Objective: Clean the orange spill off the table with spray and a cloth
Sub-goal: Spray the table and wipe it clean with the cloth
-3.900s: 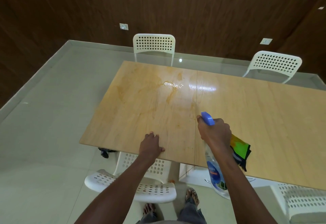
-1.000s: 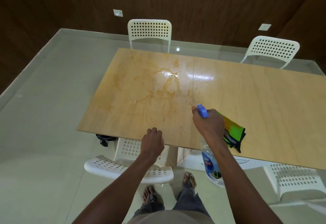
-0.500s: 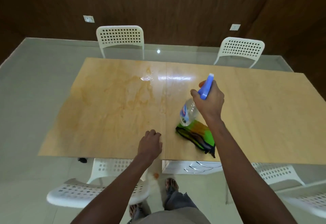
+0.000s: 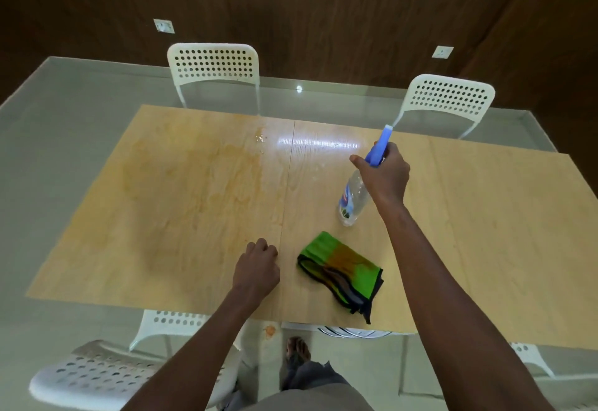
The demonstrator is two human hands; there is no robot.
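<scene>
The right hand (image 4: 385,174) hides the spray bottle (image 4: 351,202) neck (its label is too blurred to read).

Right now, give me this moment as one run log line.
right hand: grips spray bottle | left hand: curled on table | cloth: untouched | orange spill: present

Bare forearms, grey trousers (image 4: 310,378), sandals (image 4: 297,350)

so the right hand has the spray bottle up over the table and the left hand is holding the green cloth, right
Not quite. The head view shows the right hand gripping the spray bottle over the table, as you say, but the left hand holds nothing: it rests on the table with its fingers curled. The green cloth lies by itself on the table, to the right of that hand.
</scene>
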